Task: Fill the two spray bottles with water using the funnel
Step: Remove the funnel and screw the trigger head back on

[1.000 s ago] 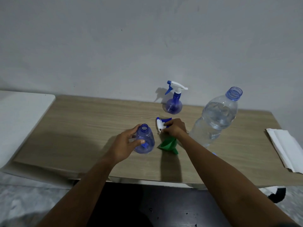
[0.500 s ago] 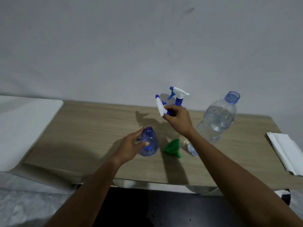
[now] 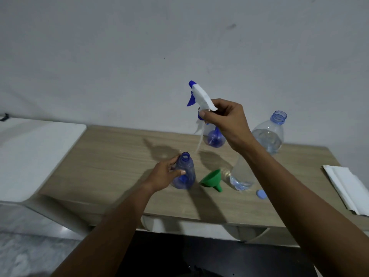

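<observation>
Holding a white and blue plastic trigger spray head (image 3: 200,96) up in the air, the right hand (image 3: 225,120) pinches it by its blue screw collar between thumb and curled fingers, with the thin clear dip tube (image 3: 200,139) dangling below. The left hand (image 3: 165,176) is wrapped around a small, translucent blue, pear-shaped spray bottle (image 3: 184,172) that stands upright on the light wooden table (image 3: 111,156), its neck open and uncovered. The thumb lies across the bottle's front and the other fingers curve behind it.

A green plastic funnel (image 3: 212,179) lies on its side just right of this bottle, not touching the fingers. Behind the right hand, farther back, a second blue spray bottle (image 3: 214,138) is partly hidden. A large clear plastic water bottle (image 3: 268,134), uncapped and holding water, stands at the far right, with its pale blue cap (image 3: 261,194) lying nearer. Folded white paper towels (image 3: 347,188) rest at the table's right edge.

The open bottle appears to hold little or no water, so the step in hand seems to be getting the spray head out of the way. To do this well, it should be laid down clear of the funnel and bottle neck, with the tube kept off anything dirty. The left hand should keep the light bottle steady while the funnel is seated upright in its neck.
</observation>
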The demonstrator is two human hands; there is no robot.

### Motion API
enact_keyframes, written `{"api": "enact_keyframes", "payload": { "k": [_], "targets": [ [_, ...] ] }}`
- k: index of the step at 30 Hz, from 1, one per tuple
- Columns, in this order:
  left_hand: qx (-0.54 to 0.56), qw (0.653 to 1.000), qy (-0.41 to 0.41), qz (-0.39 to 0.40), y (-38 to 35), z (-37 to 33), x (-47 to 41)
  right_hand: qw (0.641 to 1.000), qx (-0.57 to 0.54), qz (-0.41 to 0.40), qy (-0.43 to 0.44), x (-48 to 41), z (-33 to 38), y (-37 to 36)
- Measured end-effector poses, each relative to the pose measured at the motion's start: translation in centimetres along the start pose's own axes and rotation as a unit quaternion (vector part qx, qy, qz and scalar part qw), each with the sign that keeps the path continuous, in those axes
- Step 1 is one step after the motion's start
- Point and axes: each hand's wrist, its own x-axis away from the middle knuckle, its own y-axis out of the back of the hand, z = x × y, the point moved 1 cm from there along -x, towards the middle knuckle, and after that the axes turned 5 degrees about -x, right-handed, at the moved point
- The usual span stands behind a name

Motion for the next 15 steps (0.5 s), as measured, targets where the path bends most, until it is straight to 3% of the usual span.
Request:
{"api": "enact_keyframes", "payload": {
  "k": [15],
  "targets": [
    [0.014,1.000,-0.003,0.007,-0.2,0.3,-0.1,0.999,-0.032,0.019,-0.010,0.1,-1.9,-1.8]
  ]
}}
